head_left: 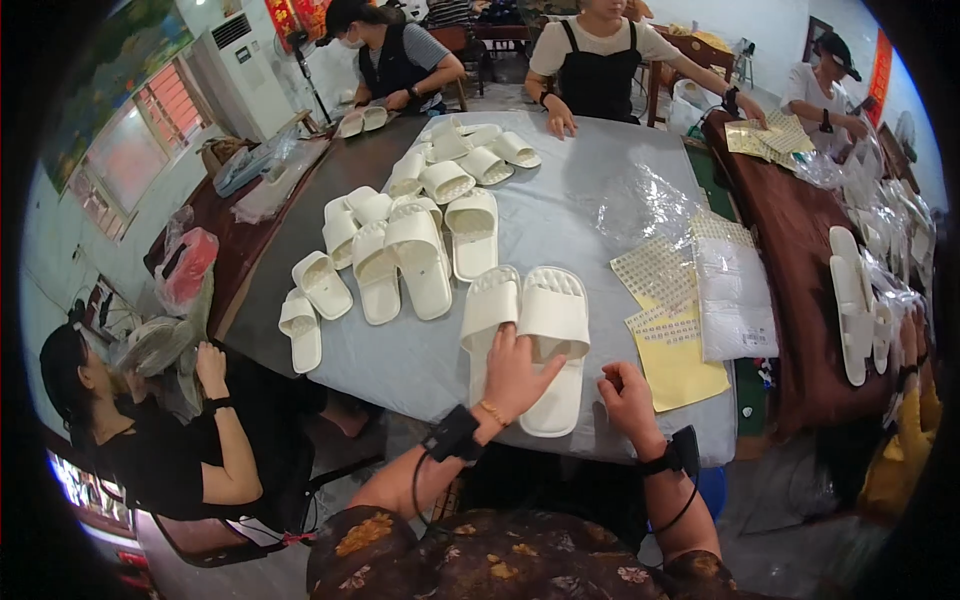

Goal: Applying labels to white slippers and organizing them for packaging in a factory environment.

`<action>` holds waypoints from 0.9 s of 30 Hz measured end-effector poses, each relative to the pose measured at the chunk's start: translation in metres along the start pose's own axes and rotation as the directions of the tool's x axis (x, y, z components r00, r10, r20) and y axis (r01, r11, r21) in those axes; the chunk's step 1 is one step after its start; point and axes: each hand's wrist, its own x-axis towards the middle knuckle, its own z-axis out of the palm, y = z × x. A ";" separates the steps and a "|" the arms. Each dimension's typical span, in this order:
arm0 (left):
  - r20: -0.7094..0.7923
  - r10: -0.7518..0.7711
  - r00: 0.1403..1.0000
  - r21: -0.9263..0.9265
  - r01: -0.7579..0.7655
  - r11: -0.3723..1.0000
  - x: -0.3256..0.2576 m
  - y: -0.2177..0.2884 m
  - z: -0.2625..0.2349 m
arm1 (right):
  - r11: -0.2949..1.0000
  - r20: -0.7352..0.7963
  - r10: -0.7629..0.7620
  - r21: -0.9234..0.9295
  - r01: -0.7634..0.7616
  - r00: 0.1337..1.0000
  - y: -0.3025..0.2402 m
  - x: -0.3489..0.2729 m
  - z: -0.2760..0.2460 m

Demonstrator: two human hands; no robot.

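Centrally, white slipper pair — left hand atop, right hand beside.

A lane is left open up the table from the slipper pair to the far edge, narrowed there by a co-worker's hand. The way left is blocked by heaped slippers, the right edge by label sheets and a white packet.

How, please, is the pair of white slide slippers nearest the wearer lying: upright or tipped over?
Upright: the white slide slippers lie side by side on the table, straps uppermost and footbeds facing up, the left hand over them.
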 end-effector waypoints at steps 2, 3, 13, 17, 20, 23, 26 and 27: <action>0.044 0.015 0.999 -0.183 -0.006 0.983 0.008 0.001 -0.021 | 1.000 -0.015 -0.011 -0.030 0.011 1.000 0.005 -0.002 -0.007; 0.102 0.000 0.995 -0.129 0.014 0.992 0.014 -0.008 -0.032 | 0.999 -0.018 -0.045 -0.025 0.044 0.999 0.015 -0.001 -0.007; -0.103 0.077 0.992 0.242 -0.050 0.969 0.165 -0.162 -0.151 | 0.988 0.130 -0.082 0.142 0.064 0.988 0.013 0.010 -0.015; 0.204 -0.248 0.947 0.403 0.150 0.903 0.149 -0.221 -0.144 | 0.990 -0.228 -0.127 -0.085 0.111 0.965 0.031 0.023 -0.113; 0.067 -0.099 0.993 0.409 0.064 0.910 0.098 -0.178 -0.112 | 0.995 -0.659 -0.087 -0.092 0.034 0.747 0.050 0.019 -0.221; 0.007 -0.119 0.993 0.432 0.104 0.896 0.063 -0.139 -0.095 | 0.999 -0.938 0.013 -0.001 -0.041 0.347 0.119 0.020 -0.334; -0.058 -0.152 0.987 0.345 0.163 0.924 0.015 -0.127 -0.089 | 0.888 -0.857 0.445 0.461 -0.003 0.260 0.128 0.026 -0.388; -0.055 -0.168 0.984 0.279 0.177 0.944 0.008 -0.126 -0.084 | 0.846 -0.817 0.501 0.532 0.038 0.285 0.127 0.023 -0.400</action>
